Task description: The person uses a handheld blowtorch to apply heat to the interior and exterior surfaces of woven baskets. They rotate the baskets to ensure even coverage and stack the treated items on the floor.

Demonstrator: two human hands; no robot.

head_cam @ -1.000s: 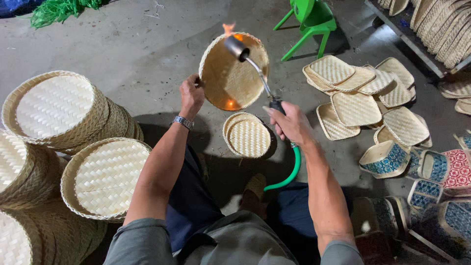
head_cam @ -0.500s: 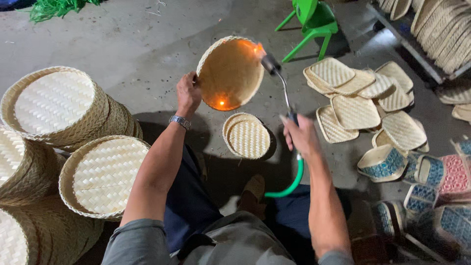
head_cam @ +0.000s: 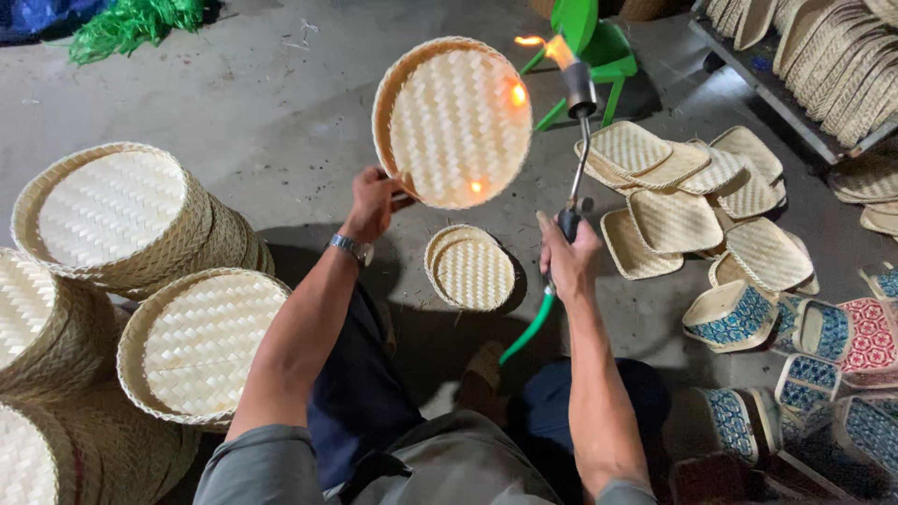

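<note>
My left hand (head_cam: 371, 201) grips the lower rim of a round woven bamboo tray (head_cam: 454, 122), held up and tilted so its inner face looks at me. Small orange flames glow on its weave near the right edge and near the bottom. My right hand (head_cam: 564, 257) is closed around the handle of a gas torch (head_cam: 580, 140) with a thin metal neck and a green hose (head_cam: 531, 327). The torch head stands just right of the tray's rim, apart from it, with a flame at its tip. A watch sits on my left wrist.
A small round woven tray (head_cam: 470, 268) lies on the concrete floor between my arms. Stacks of round baskets (head_cam: 112, 220) stand at my left. Square woven trays (head_cam: 692, 187) and patterned blue and red baskets (head_cam: 832, 337) lie at the right. A green stool (head_cam: 599, 47) stands behind.
The torch head has swung from in front of the tray out past its right rim and upward. The tray has turned to face me more fully, with new small flames on it.
</note>
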